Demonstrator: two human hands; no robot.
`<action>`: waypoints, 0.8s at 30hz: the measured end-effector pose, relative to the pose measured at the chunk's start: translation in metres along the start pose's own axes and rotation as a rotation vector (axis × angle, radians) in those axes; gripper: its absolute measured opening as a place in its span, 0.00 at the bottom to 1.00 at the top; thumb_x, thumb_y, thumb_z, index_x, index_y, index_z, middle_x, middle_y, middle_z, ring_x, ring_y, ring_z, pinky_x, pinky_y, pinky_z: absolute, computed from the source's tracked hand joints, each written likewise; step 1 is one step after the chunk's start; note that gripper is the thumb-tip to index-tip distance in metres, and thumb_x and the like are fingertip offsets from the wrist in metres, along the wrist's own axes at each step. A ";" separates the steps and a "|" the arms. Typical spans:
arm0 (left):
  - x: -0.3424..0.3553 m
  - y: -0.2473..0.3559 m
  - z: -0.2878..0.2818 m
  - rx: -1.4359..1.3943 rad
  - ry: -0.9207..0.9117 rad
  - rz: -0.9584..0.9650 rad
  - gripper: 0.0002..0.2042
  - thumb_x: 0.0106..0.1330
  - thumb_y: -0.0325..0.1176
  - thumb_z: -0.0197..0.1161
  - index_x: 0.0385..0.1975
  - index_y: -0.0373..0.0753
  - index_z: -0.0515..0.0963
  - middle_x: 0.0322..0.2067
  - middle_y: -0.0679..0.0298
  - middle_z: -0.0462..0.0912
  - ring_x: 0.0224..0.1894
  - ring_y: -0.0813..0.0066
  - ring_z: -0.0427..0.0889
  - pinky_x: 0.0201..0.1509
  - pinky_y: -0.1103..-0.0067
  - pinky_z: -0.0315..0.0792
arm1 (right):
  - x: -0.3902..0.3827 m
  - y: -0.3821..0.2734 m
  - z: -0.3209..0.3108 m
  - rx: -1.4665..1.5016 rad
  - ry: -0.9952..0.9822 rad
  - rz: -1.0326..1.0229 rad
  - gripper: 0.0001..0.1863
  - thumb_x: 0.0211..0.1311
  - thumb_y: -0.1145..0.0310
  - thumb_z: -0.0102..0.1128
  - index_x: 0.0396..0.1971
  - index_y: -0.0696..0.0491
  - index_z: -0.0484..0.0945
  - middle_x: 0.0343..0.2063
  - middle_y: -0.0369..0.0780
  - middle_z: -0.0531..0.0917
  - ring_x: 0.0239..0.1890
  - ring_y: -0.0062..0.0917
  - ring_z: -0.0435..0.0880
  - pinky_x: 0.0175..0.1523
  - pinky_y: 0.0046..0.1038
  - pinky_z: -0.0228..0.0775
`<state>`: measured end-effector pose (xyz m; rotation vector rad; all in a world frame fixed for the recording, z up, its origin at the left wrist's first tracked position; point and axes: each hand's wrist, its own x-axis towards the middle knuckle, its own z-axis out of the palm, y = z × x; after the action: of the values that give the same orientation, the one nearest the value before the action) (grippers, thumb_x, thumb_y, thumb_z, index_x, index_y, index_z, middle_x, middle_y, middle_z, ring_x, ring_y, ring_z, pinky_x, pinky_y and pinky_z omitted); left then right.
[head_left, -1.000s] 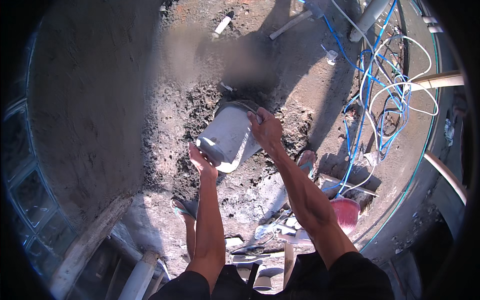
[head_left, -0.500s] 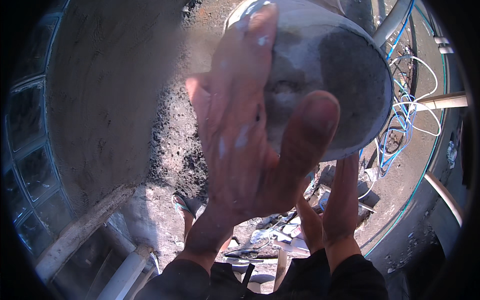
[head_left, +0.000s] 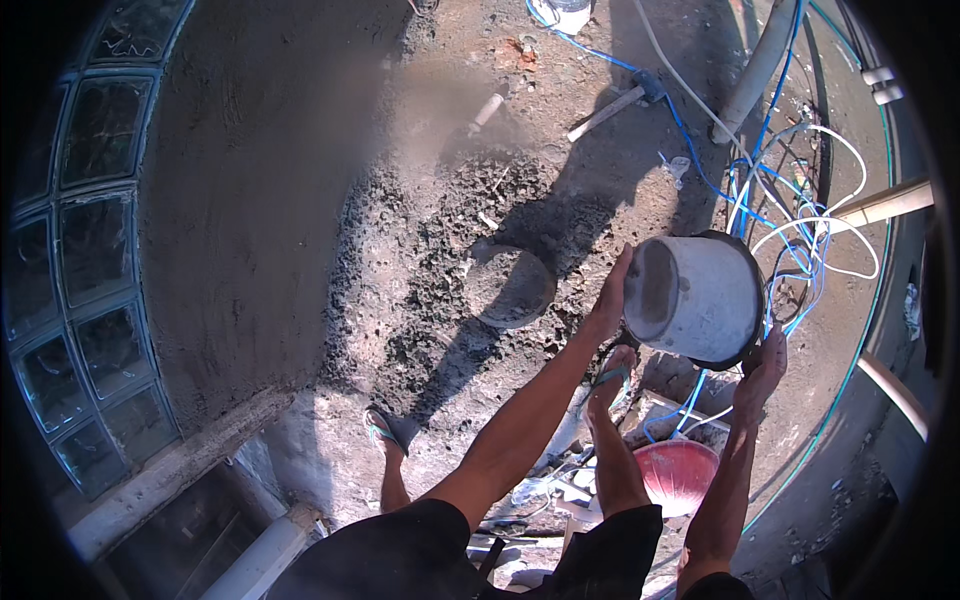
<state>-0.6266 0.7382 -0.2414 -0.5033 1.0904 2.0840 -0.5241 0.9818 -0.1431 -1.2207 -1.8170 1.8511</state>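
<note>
One bare left hand (head_left: 608, 298) presses its outstretched fingers along the base of a grey-white, round-sided bucket (head_left: 710, 295), while the bare right hand (head_left: 764, 370) bears against the lower part of its ragged black rim (head_left: 742, 348). Whether the right fingers curl inside the mouth cannot be told. The bucket lies on its side between both hands, base to the left and mouth to the right, seemingly off the ground (head_left: 345, 440).

Handling it well, I judge, calls for even pressure from both ends, since the smooth wall gives little to hook onto. The rim likely offers the firmer purchase; the left palm is best kept flat to the base, so that the bucket cannot roll.

Left of it sits a round, rough, grey mortar-like patch (head_left: 510, 287), which the feet should avoid. Just behind the mouth, a tangle of blue and white cables (head_left: 803, 222) could snag the rim or an ankle. A dusty red bowl (head_left: 676, 472) sits near the right forearm, and the sandalled right foot (head_left: 612, 375) is below the bucket. Farther off are a wooden-handled hammer (head_left: 608, 114), a pale grey pipe (head_left: 752, 80) and, leftward, a grey rendered wall (head_left: 240, 200) beside a glass-block window (head_left: 98, 250).
</note>
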 end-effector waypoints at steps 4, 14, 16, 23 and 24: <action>-0.058 -0.021 0.049 0.305 0.029 -0.233 0.39 0.69 0.65 0.40 0.68 0.37 0.60 0.68 0.54 0.61 0.72 0.63 0.53 0.70 0.62 0.53 | -0.036 -0.078 -0.086 -0.010 0.139 0.008 0.20 0.71 0.61 0.55 0.17 0.43 0.62 0.12 0.25 0.52 0.14 0.08 0.44 0.19 0.21 0.33; -0.294 -0.057 -0.143 1.636 -0.016 -0.429 0.31 0.63 0.51 0.59 0.61 0.37 0.67 0.61 0.44 0.66 0.61 0.44 0.68 0.64 0.59 0.66 | -0.021 -0.026 -0.263 -1.096 -0.007 -0.092 0.25 0.72 0.53 0.49 0.22 0.59 0.68 0.17 0.37 0.62 0.23 0.23 0.60 0.31 0.34 0.55; -0.343 -0.028 -0.182 1.801 0.000 -0.562 0.28 0.61 0.49 0.60 0.58 0.38 0.69 0.57 0.44 0.70 0.58 0.43 0.70 0.60 0.57 0.69 | -0.013 -0.006 -0.282 -1.147 -0.028 -0.071 0.24 0.71 0.53 0.49 0.23 0.59 0.71 0.18 0.39 0.67 0.23 0.26 0.65 0.32 0.35 0.58; -0.414 0.097 -0.141 1.914 0.298 -0.473 0.25 0.59 0.46 0.62 0.53 0.37 0.74 0.54 0.47 0.73 0.56 0.44 0.73 0.56 0.53 0.69 | -0.013 0.014 -0.144 -1.306 -0.268 -0.356 0.21 0.63 0.65 0.55 0.52 0.63 0.75 0.40 0.55 0.81 0.45 0.49 0.80 0.53 0.43 0.71; -0.405 0.110 -0.132 1.924 0.294 -0.314 0.23 0.60 0.43 0.60 0.52 0.36 0.74 0.53 0.48 0.74 0.56 0.45 0.73 0.56 0.51 0.68 | -0.016 0.011 -0.099 -1.243 -0.347 -0.376 0.20 0.63 0.66 0.57 0.51 0.62 0.75 0.39 0.54 0.82 0.43 0.48 0.81 0.51 0.43 0.71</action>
<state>-0.4379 0.4187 -0.0048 0.0716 2.2896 0.0759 -0.4400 1.0362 -0.1333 -0.6735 -3.2652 0.6262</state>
